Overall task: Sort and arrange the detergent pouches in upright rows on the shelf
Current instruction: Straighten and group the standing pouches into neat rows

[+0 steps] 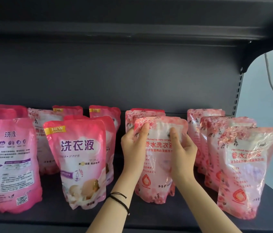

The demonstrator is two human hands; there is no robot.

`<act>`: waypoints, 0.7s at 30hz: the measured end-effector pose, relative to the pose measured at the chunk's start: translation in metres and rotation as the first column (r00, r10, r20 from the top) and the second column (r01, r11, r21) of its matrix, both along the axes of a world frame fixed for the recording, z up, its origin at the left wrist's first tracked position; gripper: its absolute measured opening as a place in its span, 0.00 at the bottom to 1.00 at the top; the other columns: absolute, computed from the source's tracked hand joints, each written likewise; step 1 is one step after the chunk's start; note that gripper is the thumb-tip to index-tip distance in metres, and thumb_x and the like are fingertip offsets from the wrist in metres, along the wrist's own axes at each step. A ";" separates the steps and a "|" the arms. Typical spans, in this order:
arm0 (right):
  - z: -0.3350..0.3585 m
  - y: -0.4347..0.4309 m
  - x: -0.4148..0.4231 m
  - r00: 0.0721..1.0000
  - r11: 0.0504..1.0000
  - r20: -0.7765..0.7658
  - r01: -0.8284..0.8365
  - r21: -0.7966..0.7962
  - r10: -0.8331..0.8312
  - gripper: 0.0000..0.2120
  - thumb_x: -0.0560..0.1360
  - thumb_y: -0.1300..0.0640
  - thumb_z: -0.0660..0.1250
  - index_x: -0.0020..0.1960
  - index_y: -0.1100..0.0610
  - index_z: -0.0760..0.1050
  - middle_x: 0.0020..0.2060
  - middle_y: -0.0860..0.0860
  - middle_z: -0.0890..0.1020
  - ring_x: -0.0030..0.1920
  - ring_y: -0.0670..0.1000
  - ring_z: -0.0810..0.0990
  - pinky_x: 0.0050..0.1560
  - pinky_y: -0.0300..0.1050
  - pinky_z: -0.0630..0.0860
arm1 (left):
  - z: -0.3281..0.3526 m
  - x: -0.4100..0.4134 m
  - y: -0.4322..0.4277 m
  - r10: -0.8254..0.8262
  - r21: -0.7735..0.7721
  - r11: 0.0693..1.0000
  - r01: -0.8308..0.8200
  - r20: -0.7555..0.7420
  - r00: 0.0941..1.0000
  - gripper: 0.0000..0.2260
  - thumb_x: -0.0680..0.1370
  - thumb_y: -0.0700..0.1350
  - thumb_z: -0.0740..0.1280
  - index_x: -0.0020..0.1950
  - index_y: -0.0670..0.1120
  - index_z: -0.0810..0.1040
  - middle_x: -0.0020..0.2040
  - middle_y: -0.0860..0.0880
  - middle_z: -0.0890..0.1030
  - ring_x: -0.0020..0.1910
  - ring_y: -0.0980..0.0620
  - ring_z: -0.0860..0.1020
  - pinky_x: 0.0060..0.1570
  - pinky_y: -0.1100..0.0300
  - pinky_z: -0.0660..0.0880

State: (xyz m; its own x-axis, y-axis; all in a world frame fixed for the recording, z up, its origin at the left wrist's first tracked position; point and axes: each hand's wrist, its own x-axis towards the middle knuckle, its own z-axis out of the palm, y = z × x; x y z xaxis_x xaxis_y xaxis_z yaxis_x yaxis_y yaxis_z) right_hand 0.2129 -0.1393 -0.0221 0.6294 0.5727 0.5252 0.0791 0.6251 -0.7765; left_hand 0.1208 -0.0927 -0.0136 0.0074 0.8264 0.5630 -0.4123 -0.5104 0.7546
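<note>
Now my left hand (132, 147) and right hand (183, 153) both grip the top of a floral pouch (159, 167) standing on the shelf (48, 216) before its row (143, 113); next, I reckon, square it upright, then release gently.

A grey cable (266, 68) hangs against the pale wall (258, 101).

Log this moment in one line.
left hand: grips floral pouch | right hand: grips floral pouch | floral pouch: upright on shelf
</note>
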 end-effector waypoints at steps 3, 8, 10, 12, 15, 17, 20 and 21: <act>0.000 -0.006 0.007 0.999 0.998 0.050 -0.009 -0.064 0.012 0.11 0.76 0.48 0.68 0.40 0.54 0.81 0.36 0.52 0.84 0.38 0.52 0.83 0.39 0.49 0.82 | 0.005 -0.010 0.001 -0.055 0.019 0.998 0.057 -0.072 0.996 0.10 0.73 0.55 0.71 0.45 0.50 0.84 0.44 0.43 0.84 0.46 0.45 0.83 0.49 0.43 0.79; 0.018 -0.023 0.023 0.984 0.994 0.177 0.040 -0.102 -0.021 0.04 0.74 0.56 0.70 0.41 0.50 0.78 0.41 0.53 0.84 0.44 0.55 0.84 0.47 0.59 0.82 | 0.021 -0.025 0.005 -0.017 0.141 0.989 0.054 -0.245 0.969 0.09 0.75 0.43 0.71 0.53 0.54 0.79 0.51 0.59 0.82 0.53 0.61 0.80 0.51 0.64 0.77; 0.028 -0.029 0.027 0.953 0.990 0.300 0.086 -0.109 -0.049 0.07 0.74 0.60 0.69 0.43 0.48 0.77 0.41 0.51 0.83 0.44 0.53 0.83 0.46 0.56 0.82 | 0.030 -0.031 0.002 0.047 0.212 0.977 0.032 -0.358 0.933 0.10 0.75 0.41 0.70 0.53 0.53 0.78 0.52 0.59 0.81 0.52 0.64 0.78 0.51 0.69 0.75; 0.037 -0.034 0.031 0.868 0.980 0.483 0.176 -0.089 -0.112 0.09 0.74 0.63 0.68 0.45 0.48 0.76 0.41 0.47 0.82 0.43 0.45 0.81 0.44 0.45 0.81 | 0.041 -0.038 -0.002 0.185 0.319 0.948 -0.019 -0.498 0.847 0.09 0.76 0.41 0.69 0.53 0.52 0.79 0.52 0.60 0.80 0.52 0.66 0.77 0.50 0.73 0.72; 0.057 -0.044 0.040 0.542 0.934 0.828 0.350 -0.068 -0.143 0.10 0.74 0.62 0.68 0.50 0.49 0.75 0.41 0.39 0.78 0.38 0.36 0.77 0.36 0.28 0.72 | 0.063 -0.049 -0.005 0.368 0.466 0.885 -0.010 -0.687 0.626 0.02 0.77 0.47 0.69 0.48 0.53 0.79 0.46 0.58 0.82 0.38 0.61 0.79 0.47 0.57 0.77; 0.078 -0.049 0.045 0.238 0.891 0.971 0.446 -0.084 -0.027 0.08 0.75 0.59 0.66 0.52 0.50 0.75 0.40 0.42 0.77 0.36 0.41 0.78 0.33 0.31 0.72 | 0.082 -0.054 -0.006 0.487 0.555 0.830 0.056 -0.769 0.414 0.03 0.76 0.49 0.69 0.43 0.56 0.77 0.38 0.59 0.79 0.30 0.59 0.73 0.39 0.54 0.77; 0.117 -0.047 0.049 -0.076 0.822 0.981 0.560 -0.105 0.178 0.09 0.77 0.51 0.62 0.46 0.55 0.77 0.38 0.48 0.81 0.39 0.49 0.79 0.38 0.33 0.72 | 0.116 -0.053 -0.005 0.601 0.610 0.763 0.213 -0.791 0.111 0.06 0.73 0.50 0.70 0.39 0.56 0.74 0.33 0.60 0.75 0.34 0.60 0.74 0.32 0.61 0.69; 0.128 -0.044 0.048 -0.149 0.791 0.955 0.600 -0.118 0.256 0.09 0.77 0.51 0.62 0.46 0.55 0.77 0.40 0.49 0.81 0.42 0.49 0.79 0.41 0.35 0.74 | 0.127 -0.052 -0.003 0.602 0.590 0.762 0.267 -0.797 0.041 0.05 0.73 0.51 0.71 0.40 0.55 0.75 0.34 0.60 0.77 0.36 0.59 0.75 0.33 0.61 0.70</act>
State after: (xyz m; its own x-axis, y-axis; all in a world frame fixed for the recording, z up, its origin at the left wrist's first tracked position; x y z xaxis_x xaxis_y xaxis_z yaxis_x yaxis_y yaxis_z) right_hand 0.2607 -0.1835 0.1060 -0.1631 0.9061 0.3905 0.9735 0.0836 0.2126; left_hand 0.0690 -0.0957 0.1131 0.7627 0.5011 0.4088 0.5737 -0.8161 -0.0699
